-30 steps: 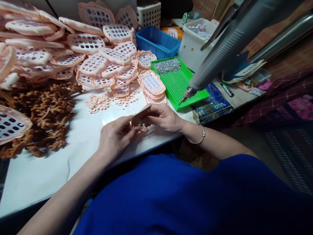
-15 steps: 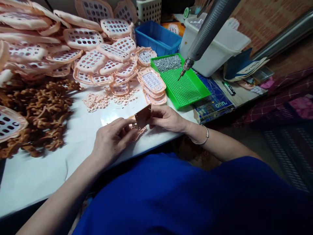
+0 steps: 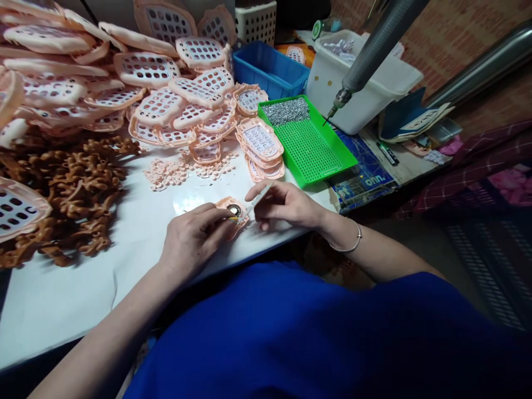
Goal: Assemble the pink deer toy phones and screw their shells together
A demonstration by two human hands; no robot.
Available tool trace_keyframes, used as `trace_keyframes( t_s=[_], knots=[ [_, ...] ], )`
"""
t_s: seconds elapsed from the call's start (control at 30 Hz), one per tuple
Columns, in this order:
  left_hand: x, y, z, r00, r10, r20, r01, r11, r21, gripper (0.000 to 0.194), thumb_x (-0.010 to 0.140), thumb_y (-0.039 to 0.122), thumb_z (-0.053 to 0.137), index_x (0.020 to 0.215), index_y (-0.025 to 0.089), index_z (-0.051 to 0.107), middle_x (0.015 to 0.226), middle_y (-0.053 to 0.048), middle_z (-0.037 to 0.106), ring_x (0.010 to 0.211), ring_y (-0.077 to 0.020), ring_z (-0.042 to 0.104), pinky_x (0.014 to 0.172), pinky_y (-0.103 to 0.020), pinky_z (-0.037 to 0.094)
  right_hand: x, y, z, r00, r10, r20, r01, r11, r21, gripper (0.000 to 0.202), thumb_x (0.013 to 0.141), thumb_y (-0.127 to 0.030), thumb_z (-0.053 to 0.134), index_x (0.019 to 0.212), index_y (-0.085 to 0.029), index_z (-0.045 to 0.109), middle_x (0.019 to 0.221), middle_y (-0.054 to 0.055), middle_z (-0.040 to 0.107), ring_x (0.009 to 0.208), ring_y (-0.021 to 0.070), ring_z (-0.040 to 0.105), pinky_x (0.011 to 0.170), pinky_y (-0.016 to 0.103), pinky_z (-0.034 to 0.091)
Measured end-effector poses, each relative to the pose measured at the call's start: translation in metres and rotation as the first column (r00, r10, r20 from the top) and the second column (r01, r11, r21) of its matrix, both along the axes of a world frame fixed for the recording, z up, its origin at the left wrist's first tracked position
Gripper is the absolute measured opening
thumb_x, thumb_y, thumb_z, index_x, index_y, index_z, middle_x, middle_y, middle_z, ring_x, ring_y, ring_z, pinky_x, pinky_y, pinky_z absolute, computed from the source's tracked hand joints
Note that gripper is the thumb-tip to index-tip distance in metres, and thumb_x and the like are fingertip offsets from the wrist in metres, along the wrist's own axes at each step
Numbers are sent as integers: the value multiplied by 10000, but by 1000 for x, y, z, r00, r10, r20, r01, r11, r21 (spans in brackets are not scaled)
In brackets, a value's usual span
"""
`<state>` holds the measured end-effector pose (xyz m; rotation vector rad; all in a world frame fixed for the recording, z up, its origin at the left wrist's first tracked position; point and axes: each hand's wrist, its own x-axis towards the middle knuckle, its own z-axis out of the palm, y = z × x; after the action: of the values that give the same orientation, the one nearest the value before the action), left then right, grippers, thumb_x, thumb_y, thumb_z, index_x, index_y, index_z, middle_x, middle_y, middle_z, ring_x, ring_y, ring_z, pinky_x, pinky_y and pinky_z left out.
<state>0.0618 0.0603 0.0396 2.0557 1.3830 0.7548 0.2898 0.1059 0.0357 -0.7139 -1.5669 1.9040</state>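
Observation:
A pink plastic shell [image 3: 228, 203] lies on the white table near its front edge, with a round black-rimmed part [image 3: 235, 210] in it. My left hand [image 3: 195, 233] is at the shell's left side, fingers pinched on a thin yellowish wire [image 3: 233, 218]. Between the thumb and fingers of my right hand [image 3: 286, 206] is a thin pale board [image 3: 258, 198], tilted up and seen nearly edge-on, just right of the round part. My left fingers hide part of the shell.
Piled pink shells [image 3: 153, 105] and brown plastic pieces [image 3: 75, 194] cover the left. Small pink rings [image 3: 166, 173] lie behind my hands. A green tray [image 3: 313, 152] holds screws [image 3: 286, 111]; a screwdriver [image 3: 361, 66] hangs above it. Behind are blue [image 3: 270, 72] and white [image 3: 344, 100] bins.
The board in my right hand has turned from its brown face to nearly edge-on, and the round part now shows. The view has shifted slightly; the hanging screwdriver appears farther right.

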Motion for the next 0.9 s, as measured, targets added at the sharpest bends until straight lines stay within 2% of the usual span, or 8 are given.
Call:
trace_keyframes(
  t_s=[0.07, 0.13, 0.2, 0.37, 0.6, 0.67, 0.8, 0.9],
  knots=[
    [0, 0, -1, 1000, 8, -1, -8, 1000, 3, 259, 881, 406, 576, 873, 222, 758, 722, -12, 695, 562, -121, 583, 544, -231, 412, 0, -4, 4, 999, -3, -45, -2, 993, -115, 534, 722, -355, 876, 1055, -164, 506, 802, -29, 691, 664, 79, 677, 639, 192, 562],
    [-1, 0, -1, 1000, 15, -3, -15, 1000, 15, 266, 886, 409, 575, 866, 213, 755, 717, -13, 694, 550, -117, 577, 534, -229, 409, 1, -8, 8, 999, -25, -42, 15, 976, -218, 691, 638, -430, 922, 1094, -184, 465, 809, -18, 713, 695, 96, 701, 659, 202, 583],
    [-1, 0, -1, 1000, 16, -6, -16, 999, 31, 272, 892, 407, 572, 864, 204, 752, 722, -13, 696, 542, -112, 574, 528, -226, 408, 1, -12, 12, 999, -36, 14, 39, 959, -279, 735, 632, -475, 916, 1113, -197, 435, 765, -17, 718, 675, 114, 713, 642, 213, 593],
    [1, -1, 1, 1000, 6, -9, -6, 999, 37, 294, 905, 402, 569, 887, 175, 756, 739, -21, 702, 571, -112, 592, 543, -221, 412, -2, -21, 19, 987, -128, 102, 150, 956, -252, 541, 736, -225, 810, 1126, -196, 435, 772, -49, 694, 589, 85, 685, 542, 165, 567],
    [0, 0, 0, 1000, 14, 17, -14, 1000, 26, 302, 889, 400, 570, 880, 171, 766, 741, -25, 705, 593, -116, 597, 567, -226, 423, -5, -22, 17, 969, -238, 64, 247, 922, -298, 653, 721, -147, 673, 1303, -199, 383, 774, -33, 714, 657, 137, 732, 493, 176, 576],
    [0, -1, 0, 1000, 15, 18, -15, 1000, 10, 300, 886, 396, 567, 889, 172, 766, 761, -31, 713, 615, -122, 609, 577, -229, 428, -6, -20, 14, 962, -267, 61, 273, 908, -319, 608, 714, -127, 640, 1271, -200, 408, 740, -43, 709, 624, 130, 723, 470, 163, 556],
    [1, -1, 3, 1000, 15, 14, -14, 1000, -25, 308, 878, 407, 556, 854, 176, 758, 735, -25, 697, 600, -123, 590, 564, -238, 411, -6, -16, 12, 955, -289, 66, 294, 898, -326, 330, 751, -147, 616, 1051, -189, 483, 606, -61, 671, 497, 89, 647, 430, 130, 493],
    [2, 1, 6, 1000, 15, -11, -16, 997, -74, 319, 871, 416, 541, 842, 176, 748, 721, -24, 684, 593, -127, 572, 563, -250, 401, -5, -13, 11, 958, -282, 47, 281, 896, -344, 284, 752, -158, 621, 998, -194, 483, 566, -63, 670, 450, 79, 613, 415, 121, 461]
  ],
)
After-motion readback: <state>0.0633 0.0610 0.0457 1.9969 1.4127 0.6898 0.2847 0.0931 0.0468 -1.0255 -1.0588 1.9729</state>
